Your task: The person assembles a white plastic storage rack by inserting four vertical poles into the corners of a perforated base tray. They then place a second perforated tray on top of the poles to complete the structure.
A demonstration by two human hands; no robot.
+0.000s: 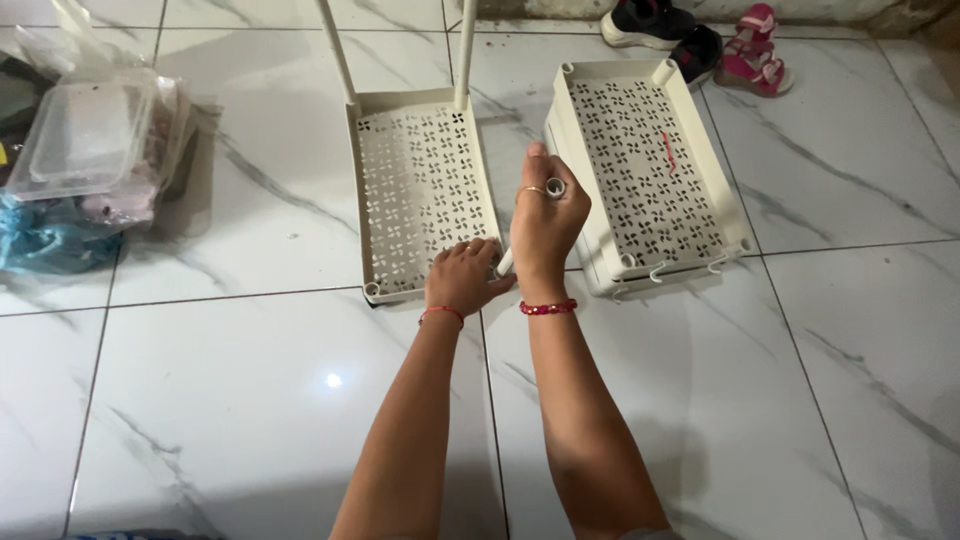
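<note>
Cream plastic shelf tray (425, 190) with a perforated pinwheel-pattern floor and a raised rim, lying flat on the white marble-veined floor tiles (250, 400). Two cream plastic poles standing up from its far corners, one at far left (337, 50), one at far right (463, 55). Left hand (463, 278) curled over the tray's near right corner, fingers bent and resting on the rim, red thread at the wrist. Right hand (545, 225) closed round a short cream plastic tube (553, 187), open end showing above the fist, lower end poking out below toward that same corner; ring on one finger, red bead bracelet at the wrist. Just to the right, a stack of matching cream perforated trays (650, 170). Far left, clear plastic bags and containers (85, 150). Top right, dark shoes (660, 25) and pink sandals (755, 50).
</note>
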